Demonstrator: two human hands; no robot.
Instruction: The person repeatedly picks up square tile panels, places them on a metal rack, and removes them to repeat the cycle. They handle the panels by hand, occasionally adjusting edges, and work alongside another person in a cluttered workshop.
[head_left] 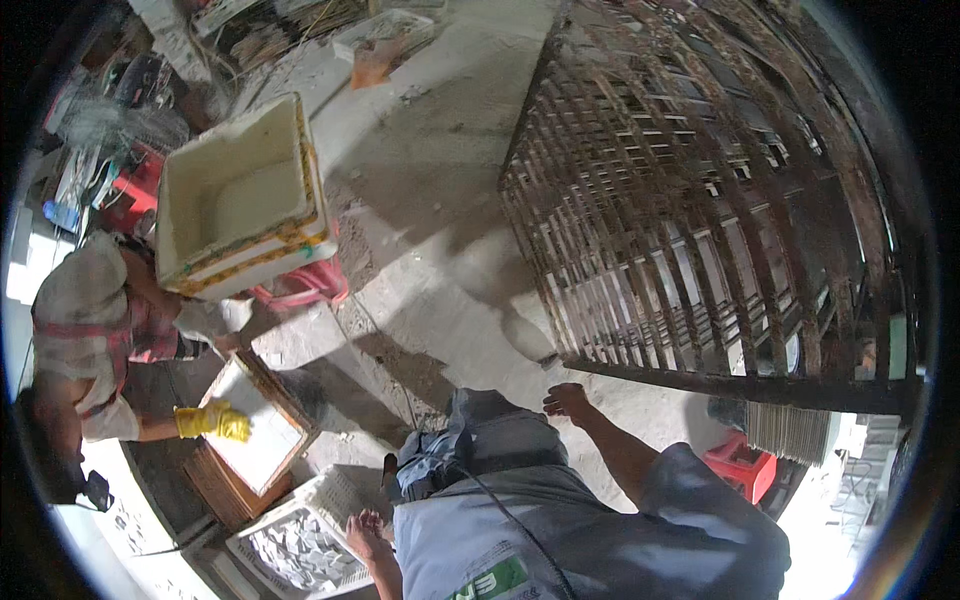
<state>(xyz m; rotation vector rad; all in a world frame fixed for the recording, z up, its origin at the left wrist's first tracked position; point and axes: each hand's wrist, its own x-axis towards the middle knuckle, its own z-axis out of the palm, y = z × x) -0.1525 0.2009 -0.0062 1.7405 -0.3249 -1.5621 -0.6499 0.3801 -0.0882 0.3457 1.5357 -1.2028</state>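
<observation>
My left hand (369, 537) hangs by my side, fingers loosely bent and apart, with nothing seen in it. It is next to the rim of a white plastic basket (330, 497) of small white pieces (300, 548); I cannot tell whether it touches. Away from my body, my right hand (568, 401) has its fingers slightly spread and holds nothing. The nearest thing to it is the lower edge of a tall rack of dark slats (690, 385). On the left, a co-worker's yellow-gloved hand (215, 421) rests on a white sheet in a wooden frame (262, 432).
A large pale foam box (250, 265) stands at the far left above a red plastic item (315, 283). Wooden boards (222, 488) lie beneath the frame. A red stool (742, 468) and stacked grey sheets (790, 433) are at right. Concrete floor (430, 290) runs between.
</observation>
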